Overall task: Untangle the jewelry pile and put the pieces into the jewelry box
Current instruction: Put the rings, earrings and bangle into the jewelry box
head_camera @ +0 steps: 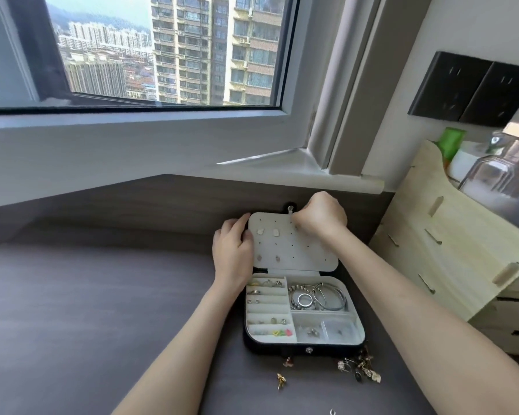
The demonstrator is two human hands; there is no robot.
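Note:
The black jewelry box (pixel 304 350) lies open on the grey table, its white lid panel (pixel 294 250) upright against the back wall with a few earrings pinned in it. My left hand (pixel 232 250) rests on the panel's left edge, fingers laid along it. At the panel's top right corner my right hand (pixel 321 218) has its fingers curled and pinched at something too small to make out. Rings sit in the left slots, bangles (pixel 318 296) in the upper right compartment. A tangled jewelry pile (pixel 361 368) lies in front of the box.
Two loose gold pieces (pixel 282 377) lie on the table (pixel 102 310) near the box's front edge. A pale wooden drawer organiser (pixel 450 250) with a glass bottle (pixel 498 172) stands at the right. The window sill runs behind.

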